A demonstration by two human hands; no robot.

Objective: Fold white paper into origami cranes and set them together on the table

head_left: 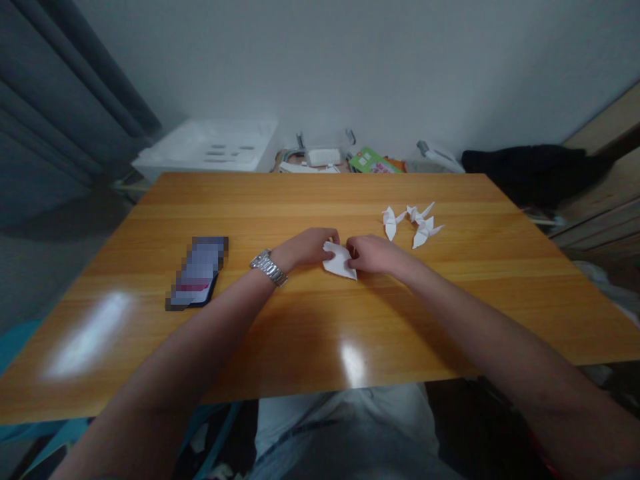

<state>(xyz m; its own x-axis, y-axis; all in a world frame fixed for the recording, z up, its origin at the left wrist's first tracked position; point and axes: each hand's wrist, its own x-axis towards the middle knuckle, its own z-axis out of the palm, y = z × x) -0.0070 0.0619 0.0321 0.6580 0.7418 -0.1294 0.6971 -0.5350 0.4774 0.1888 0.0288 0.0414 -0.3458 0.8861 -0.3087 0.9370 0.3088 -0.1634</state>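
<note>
A small white folded paper [339, 261] lies on the wooden table [310, 200] near its middle. My left hand [307, 247], with a metal watch on the wrist, pinches the paper's left edge with curled fingers. My right hand [376, 255] grips the paper's right side, fingers closed on it. Both hands rest on the tabletop. To the right, a little farther back, sit three finished white paper cranes [413, 224] close together.
A phone [197, 273] lies on the table's left part. Behind the table against the wall are a white box [210, 150], cables, a green packet [373, 162] and a dark cloth [530, 170]. A curtain hangs at left.
</note>
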